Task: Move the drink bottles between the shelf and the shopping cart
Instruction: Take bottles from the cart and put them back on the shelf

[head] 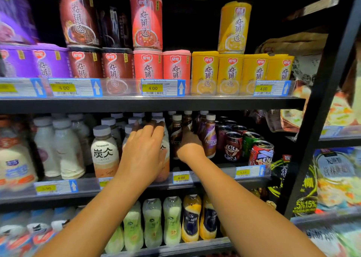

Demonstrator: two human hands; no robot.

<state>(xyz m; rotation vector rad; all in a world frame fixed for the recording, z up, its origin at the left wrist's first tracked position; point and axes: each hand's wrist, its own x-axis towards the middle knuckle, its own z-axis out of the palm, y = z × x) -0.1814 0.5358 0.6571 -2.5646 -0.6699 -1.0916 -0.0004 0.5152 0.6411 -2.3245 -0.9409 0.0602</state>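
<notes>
Both hands reach middle shelf [205,180]: left hand [144,149] on latte bottle [165,159] (right hand [190,143] deeper).

Both hands [144,149] among shelf bottles [105,151]

Dim shelves, blurred edges — wide-angle bowing

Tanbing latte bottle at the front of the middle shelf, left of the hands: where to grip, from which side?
Grip the Tanbing latte bottle round its narrower shoulder just under the grey cap, coming straight in from the open shelf front. It stands upright in the front row, and neighbours crowd both sides, so side access looks poor.
</notes>
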